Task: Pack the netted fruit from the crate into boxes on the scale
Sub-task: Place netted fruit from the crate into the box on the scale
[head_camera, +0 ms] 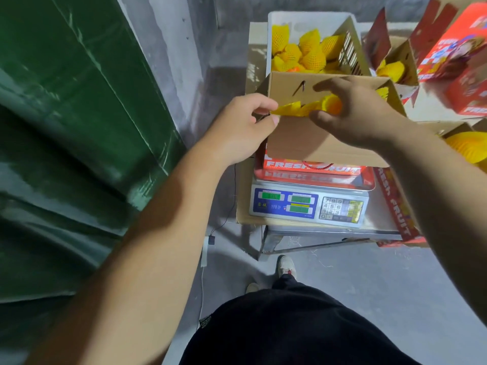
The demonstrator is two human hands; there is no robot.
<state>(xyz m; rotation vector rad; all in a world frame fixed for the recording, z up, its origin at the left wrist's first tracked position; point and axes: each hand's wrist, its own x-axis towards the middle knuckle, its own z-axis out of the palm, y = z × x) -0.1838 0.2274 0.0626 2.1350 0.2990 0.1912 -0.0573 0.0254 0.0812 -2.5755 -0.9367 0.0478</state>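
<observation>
An open cardboard box (316, 143) printed "FRESH FRUIT" stands on the scale (308, 206). Over its opening both hands hold a yellow foam net (297, 109) with an orange fruit (334, 105) showing at its right end. My left hand (245, 127) pinches the net's left end at the box's left edge. My right hand (353, 111) curls round the fruit end. Behind the box stands a white crate (274, 40) holding several yellow-netted fruit (305, 54).
A second open box (390, 61) with netted fruit sits right of the crate, with red printed boxes (458, 59) beyond. A stack of yellow nets (469, 148) lies at the right edge. A green tarp (66, 127) fills the left. My feet stand below the metal stand.
</observation>
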